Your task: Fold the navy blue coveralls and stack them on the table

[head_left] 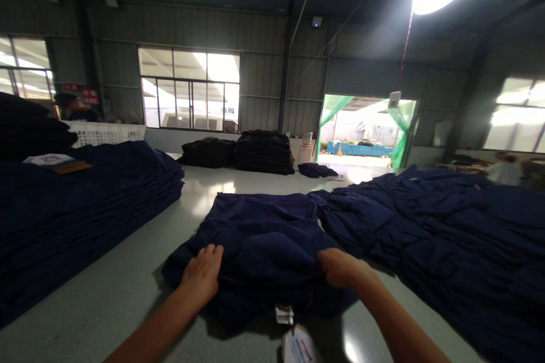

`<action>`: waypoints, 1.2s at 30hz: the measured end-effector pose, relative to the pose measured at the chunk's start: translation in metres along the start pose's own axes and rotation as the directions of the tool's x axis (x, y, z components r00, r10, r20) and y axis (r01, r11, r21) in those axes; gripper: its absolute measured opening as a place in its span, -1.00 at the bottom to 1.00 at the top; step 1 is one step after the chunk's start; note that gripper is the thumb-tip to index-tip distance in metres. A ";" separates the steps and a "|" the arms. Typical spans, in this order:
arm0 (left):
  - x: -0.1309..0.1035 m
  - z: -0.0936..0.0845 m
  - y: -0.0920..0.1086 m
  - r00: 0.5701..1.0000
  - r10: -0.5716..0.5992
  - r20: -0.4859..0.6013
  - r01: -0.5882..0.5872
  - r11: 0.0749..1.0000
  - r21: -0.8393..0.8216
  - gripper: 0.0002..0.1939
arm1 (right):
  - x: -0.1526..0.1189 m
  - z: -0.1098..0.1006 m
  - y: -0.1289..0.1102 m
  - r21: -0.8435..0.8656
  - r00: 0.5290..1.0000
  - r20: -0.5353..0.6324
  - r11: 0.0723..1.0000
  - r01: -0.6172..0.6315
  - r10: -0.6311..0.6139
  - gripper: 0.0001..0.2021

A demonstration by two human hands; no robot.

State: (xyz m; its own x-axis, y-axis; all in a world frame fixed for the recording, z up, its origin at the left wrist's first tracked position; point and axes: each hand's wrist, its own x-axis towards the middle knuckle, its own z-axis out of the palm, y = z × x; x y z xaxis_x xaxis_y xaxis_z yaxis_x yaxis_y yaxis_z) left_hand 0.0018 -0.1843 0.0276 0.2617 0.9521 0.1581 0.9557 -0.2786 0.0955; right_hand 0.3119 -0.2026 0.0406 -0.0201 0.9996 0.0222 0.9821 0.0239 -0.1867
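Note:
A navy garment (pixel 266 244) lies on the table in front of me, partly folded over, its far edge flat. My left hand (pixel 204 269) grips its left side with the fingers curled into the cloth. At the right side my right hand (pixel 338 266) is closed on the fabric. A white label (pixel 284 315) shows at the garment's near edge, and a white paper tag (pixel 300 346) hangs toward me below it.
Neatly stacked navy garments (pixel 128 198) stand at the left. A loose navy heap (pixel 451 221) covers the right side of the table (pixel 106 295). Folded black piles (pixel 264 152) and a small navy bundle (pixel 317 170) lie at the back. A person (pixel 80 109) is beyond a white crate (pixel 106 133).

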 end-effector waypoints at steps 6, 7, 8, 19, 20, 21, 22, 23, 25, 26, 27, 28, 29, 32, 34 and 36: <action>-0.013 0.008 0.040 0.863 0.468 -0.191 -0.498 0.851 -0.164 -0.59 | -0.012 -0.006 -0.048 0.034 0.940 0.048 0.941 0.337 -0.339 -0.59; -0.013 0.012 0.045 0.870 0.458 -0.183 -0.488 0.854 -0.181 -0.70 | -0.013 -0.005 -0.054 0.037 0.930 0.077 0.933 0.359 -0.361 -0.64; -0.012 0.017 0.048 0.883 0.435 -0.175 -0.464 0.867 -0.184 -0.78 | -0.013 -0.002 -0.058 0.025 0.923 0.097 0.928 0.371 -0.372 -0.68; -0.001 0.037 0.049 0.878 0.291 -0.381 -0.372 0.915 -0.157 -0.74 | -0.007 0.024 -0.072 -0.171 0.921 -0.027 0.909 0.379 -0.389 -0.70; -0.001 0.036 0.049 0.873 0.297 -0.388 -0.380 0.912 -0.158 -0.74 | -0.007 0.024 -0.073 -0.179 0.919 -0.037 0.908 0.380 -0.392 -0.73; -0.002 0.034 0.049 0.870 0.301 -0.390 -0.387 0.908 -0.162 -0.74 | -0.006 0.024 -0.074 -0.189 0.917 -0.061 0.906 0.378 -0.395 -0.76; -0.002 0.031 0.049 0.870 0.304 -0.388 -0.391 0.905 -0.168 -0.77 | -0.006 0.024 -0.076 -0.203 0.913 -0.097 0.905 0.373 -0.397 -0.80; -0.003 0.029 0.049 0.874 0.300 -0.382 -0.386 0.906 -0.171 -0.81 | -0.005 0.024 -0.078 -0.219 0.905 -0.140 0.904 0.367 -0.401 -0.83; -0.004 0.025 0.046 0.893 0.286 -0.347 -0.352 0.925 -0.145 -0.87 | -0.005 0.026 -0.081 -0.249 0.891 -0.213 0.904 0.347 -0.400 -0.81; -0.005 0.023 0.044 0.908 0.282 -0.310 -0.330 0.937 -0.117 -0.83 | -0.007 0.027 -0.083 -0.257 0.895 -0.222 0.909 0.328 -0.386 -0.77; -0.006 0.021 0.042 0.925 0.279 -0.257 -0.310 0.947 -0.089 -0.78 | -0.009 0.028 -0.083 -0.260 0.909 -0.204 0.915 0.307 -0.363 -0.72; -0.007 0.020 0.040 0.942 0.280 -0.185 -0.297 0.952 -0.070 -0.76 | -0.012 0.027 -0.084 -0.258 0.931 -0.151 0.922 0.288 -0.333 -0.70; -0.008 0.018 0.038 0.953 0.286 -0.101 -0.294 0.953 -0.069 -0.75 | -0.016 0.026 -0.083 -0.250 0.953 -0.074 0.930 0.269 -0.295 -0.68; -0.011 0.011 0.034 0.948 0.311 0.075 -0.296 0.942 -0.160 -0.74 | -0.028 0.010 -0.077 -0.202 0.958 0.201 0.948 0.245 -0.205 -0.64; -0.011 0.004 0.032 0.945 0.322 0.060 -0.306 0.932 -0.194 -0.71 | -0.032 -0.007 -0.071 -0.148 0.945 0.279 0.965 0.217 -0.170 -0.71; -0.008 -0.002 0.030 0.953 0.303 0.005 -0.299 0.944 -0.142 -0.74 | -0.031 -0.020 -0.067 -0.113 0.970 0.214 0.984 0.141 -0.114 -0.76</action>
State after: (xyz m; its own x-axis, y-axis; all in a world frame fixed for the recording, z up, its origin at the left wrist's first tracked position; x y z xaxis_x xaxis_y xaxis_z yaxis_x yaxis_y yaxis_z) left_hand 0.0277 -0.2006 0.0311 0.5393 0.8238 0.1749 0.8045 -0.5654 0.1821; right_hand 0.2510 -0.2353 0.0722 -0.1715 0.9709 -0.1669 0.9844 0.1620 -0.0694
